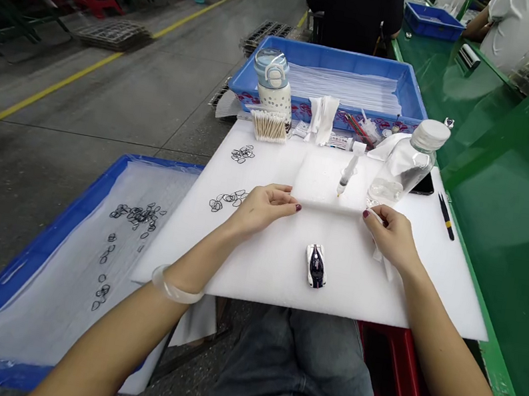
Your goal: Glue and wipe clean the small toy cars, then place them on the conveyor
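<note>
My left hand (pixel 266 206) is at the left front corner of a small white foam block (pixel 321 179), thumb and fingers closed on its edge. At the block's right front corner, my right hand (pixel 390 232) pinches the edge, with a white strip of cloth or tissue (pixel 383 260) hanging below its fingers. A syringe (pixel 348 171) with a white cap lies on the block. Nearer to me, a small white and black toy car (pixel 316 266) rests on the white board (pixel 251 277). A clear bottle (pixel 410 161) stands just beyond my right hand.
Black rings (pixel 227 200) lie on the board's left side and in a blue-rimmed tray (pixel 63 218). Cotton swabs (pixel 269 127), a drinking bottle (pixel 276 85) and a blue bin (pixel 338 58) are behind. Tweezers (pixel 446 217) lie right. A person in black (pixel 354 10) sits ahead.
</note>
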A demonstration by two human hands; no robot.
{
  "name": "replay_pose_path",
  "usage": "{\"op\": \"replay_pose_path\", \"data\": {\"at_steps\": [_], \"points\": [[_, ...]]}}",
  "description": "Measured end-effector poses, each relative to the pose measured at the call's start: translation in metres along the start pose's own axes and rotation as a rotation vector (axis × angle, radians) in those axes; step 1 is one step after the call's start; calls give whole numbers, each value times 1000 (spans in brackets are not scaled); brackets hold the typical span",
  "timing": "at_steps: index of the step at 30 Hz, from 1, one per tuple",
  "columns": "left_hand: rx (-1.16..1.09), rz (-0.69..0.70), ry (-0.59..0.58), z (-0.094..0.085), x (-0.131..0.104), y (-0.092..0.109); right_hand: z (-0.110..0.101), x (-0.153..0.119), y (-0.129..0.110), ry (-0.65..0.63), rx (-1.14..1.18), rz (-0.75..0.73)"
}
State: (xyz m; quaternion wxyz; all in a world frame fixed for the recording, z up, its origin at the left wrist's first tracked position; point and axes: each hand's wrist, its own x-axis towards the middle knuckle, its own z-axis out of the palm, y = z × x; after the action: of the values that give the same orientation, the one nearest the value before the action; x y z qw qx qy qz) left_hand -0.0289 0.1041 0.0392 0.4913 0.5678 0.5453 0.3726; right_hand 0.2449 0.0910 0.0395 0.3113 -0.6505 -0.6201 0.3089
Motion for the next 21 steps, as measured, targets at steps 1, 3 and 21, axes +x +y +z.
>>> {"op": "replay_pose_path", "data": {"at_steps": [1, 3, 21], "points": [[-3, -1, 5, 0, 1, -1, 1, 0, 1, 4, 2, -2], [-12, -2, 12, 1, 3, -1, 2, 1, 2, 10, 12, -6], [-985, -88, 10, 63, -100, -15, -8, -96, -8, 421, 847, -146]]}}
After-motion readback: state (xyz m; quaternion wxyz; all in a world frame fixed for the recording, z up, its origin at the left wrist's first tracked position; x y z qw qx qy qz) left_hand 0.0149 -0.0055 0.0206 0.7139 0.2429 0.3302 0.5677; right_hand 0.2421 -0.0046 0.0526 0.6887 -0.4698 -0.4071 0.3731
